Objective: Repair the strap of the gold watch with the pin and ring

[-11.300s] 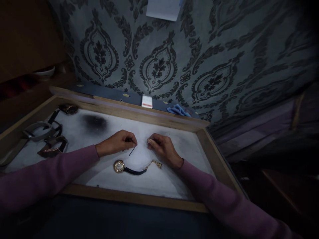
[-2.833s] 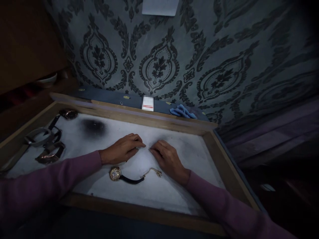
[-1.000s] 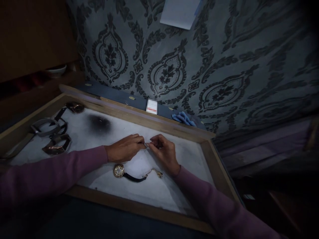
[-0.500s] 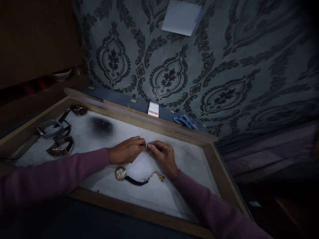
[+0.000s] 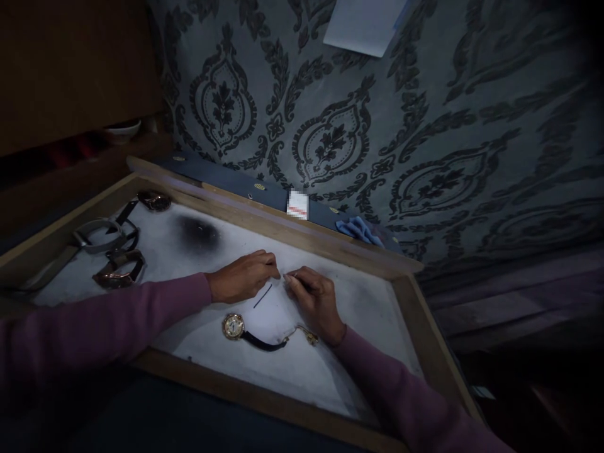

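My left hand (image 5: 246,275) hovers over the white work surface with its fingers closed in a pinch. Just below its fingertips shows a thin dark rod (image 5: 263,296); whether the hand grips it or it lies on the surface I cannot tell. A small gap away, my right hand (image 5: 317,302) is curled, thumb and index finger pressed together; anything between them is too small to name. In front of both lies a round gold-coloured watch (image 5: 233,326), its black strap (image 5: 265,343) stretching right towards a gold-coloured clasp (image 5: 310,337) near my right wrist.
A wooden rim (image 5: 302,234) encloses the surface. Several other watches and straps lie at the left, including a brown one (image 5: 120,270) and a grey loop (image 5: 99,235). A dark smudge (image 5: 201,233) marks the surface. Behind the rim are a small white box (image 5: 297,205) and a blue cloth (image 5: 359,230).
My hands have parted slightly at the fingertips. The thin dark rod now shows below my left hand. The whole view has shifted a little; the watch lies as before.
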`<action>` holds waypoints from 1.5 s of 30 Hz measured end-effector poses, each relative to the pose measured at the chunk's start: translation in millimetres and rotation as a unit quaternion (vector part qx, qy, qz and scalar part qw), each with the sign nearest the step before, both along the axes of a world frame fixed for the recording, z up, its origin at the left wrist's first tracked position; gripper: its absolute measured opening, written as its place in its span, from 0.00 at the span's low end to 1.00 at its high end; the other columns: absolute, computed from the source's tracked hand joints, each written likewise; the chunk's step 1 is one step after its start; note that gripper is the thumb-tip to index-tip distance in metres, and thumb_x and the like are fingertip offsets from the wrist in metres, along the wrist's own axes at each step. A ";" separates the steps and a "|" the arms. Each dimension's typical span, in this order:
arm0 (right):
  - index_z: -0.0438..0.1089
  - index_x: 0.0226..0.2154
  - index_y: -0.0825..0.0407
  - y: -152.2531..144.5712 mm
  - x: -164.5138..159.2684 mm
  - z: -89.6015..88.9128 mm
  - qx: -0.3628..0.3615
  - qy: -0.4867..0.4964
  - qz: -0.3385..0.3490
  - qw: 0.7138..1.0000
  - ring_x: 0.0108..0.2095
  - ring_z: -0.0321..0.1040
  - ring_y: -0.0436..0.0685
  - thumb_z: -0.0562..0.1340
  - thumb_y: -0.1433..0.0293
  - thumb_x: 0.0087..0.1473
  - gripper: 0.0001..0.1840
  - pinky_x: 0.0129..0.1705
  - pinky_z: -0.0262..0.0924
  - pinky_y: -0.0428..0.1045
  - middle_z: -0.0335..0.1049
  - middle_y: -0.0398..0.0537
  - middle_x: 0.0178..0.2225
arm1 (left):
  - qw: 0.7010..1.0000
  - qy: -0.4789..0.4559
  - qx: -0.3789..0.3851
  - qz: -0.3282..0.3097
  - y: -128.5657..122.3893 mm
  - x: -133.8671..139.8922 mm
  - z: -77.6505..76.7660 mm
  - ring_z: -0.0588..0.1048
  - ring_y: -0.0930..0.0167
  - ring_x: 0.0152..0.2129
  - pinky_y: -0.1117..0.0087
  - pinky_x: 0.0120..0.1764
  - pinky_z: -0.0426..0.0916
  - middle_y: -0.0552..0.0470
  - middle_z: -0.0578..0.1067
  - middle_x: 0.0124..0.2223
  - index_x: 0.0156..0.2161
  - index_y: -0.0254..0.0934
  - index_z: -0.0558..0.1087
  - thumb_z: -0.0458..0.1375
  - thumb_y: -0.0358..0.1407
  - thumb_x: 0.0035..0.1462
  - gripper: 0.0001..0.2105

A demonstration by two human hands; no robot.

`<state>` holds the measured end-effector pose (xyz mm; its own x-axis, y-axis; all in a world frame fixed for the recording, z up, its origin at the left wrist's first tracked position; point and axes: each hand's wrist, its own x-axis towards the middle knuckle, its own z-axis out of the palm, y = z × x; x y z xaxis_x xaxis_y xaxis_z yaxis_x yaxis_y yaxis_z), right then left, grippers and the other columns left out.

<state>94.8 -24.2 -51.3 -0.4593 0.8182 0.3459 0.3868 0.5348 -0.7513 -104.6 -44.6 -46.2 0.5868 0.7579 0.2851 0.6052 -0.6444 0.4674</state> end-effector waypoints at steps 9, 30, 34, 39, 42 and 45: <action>0.66 0.19 0.52 -0.1 -0.5 -0.7 -0.052 0.019 -0.012 0.998 0.21 0.60 0.50 0.61 0.65 0.58 0.17 0.25 0.55 0.46 0.63 0.42 0.18 | 1.000 -0.008 -0.006 0.002 0.7 0.3 -2.0 0.68 0.67 0.39 0.69 0.44 0.64 0.47 0.70 0.39 0.43 0.34 0.73 0.49 0.23 0.61 0.13; 0.66 0.19 0.53 1.9 1.5 0.4 -0.110 0.045 -0.028 0.992 0.19 0.58 0.50 0.62 0.59 0.56 0.20 0.23 0.53 0.46 0.63 0.42 0.17 | 1.000 -0.012 0.006 -0.004 1.4 -1.3 -3.1 0.68 0.67 0.39 0.68 0.44 0.65 0.47 0.70 0.40 0.44 0.33 0.73 0.49 0.23 0.61 0.12; 0.66 0.18 0.52 0.5 2.6 2.5 -0.080 0.044 -0.030 0.995 0.21 0.57 0.50 0.62 0.60 0.56 0.20 0.23 0.53 0.46 0.61 0.42 0.18 | 1.000 -0.011 0.002 -0.004 1.2 -1.7 -2.5 0.68 0.67 0.40 0.68 0.44 0.65 0.46 0.71 0.40 0.44 0.32 0.73 0.50 0.22 0.60 0.12; 0.67 0.19 0.52 -1.9 5.3 2.4 -0.043 0.017 -0.024 0.999 0.22 0.57 0.50 0.61 0.62 0.57 0.18 0.25 0.54 0.47 0.60 0.42 0.19 | 1.000 0.002 0.003 -0.003 1.7 -1.9 -2.3 0.68 0.67 0.39 0.69 0.44 0.64 0.46 0.70 0.40 0.44 0.33 0.73 0.50 0.22 0.60 0.13; 0.66 0.19 0.52 -3.1 7.8 1.9 -0.021 -0.003 -0.021 1.000 0.22 0.58 0.51 0.60 0.62 0.58 0.19 0.26 0.54 0.47 0.61 0.42 0.20 | 1.000 0.001 0.003 -0.005 2.0 -1.5 -1.9 0.68 0.67 0.40 0.69 0.44 0.64 0.46 0.70 0.40 0.44 0.33 0.73 0.49 0.22 0.60 0.13; 0.67 0.20 0.52 -3.8 9.3 1.8 -0.006 -0.020 -0.014 1.000 0.23 0.60 0.51 0.59 0.62 0.59 0.19 0.27 0.55 0.47 0.63 0.43 0.20 | 1.000 0.000 0.004 -0.007 2.0 -1.3 -1.2 0.68 0.67 0.39 0.69 0.43 0.64 0.47 0.70 0.39 0.42 0.34 0.73 0.49 0.22 0.60 0.12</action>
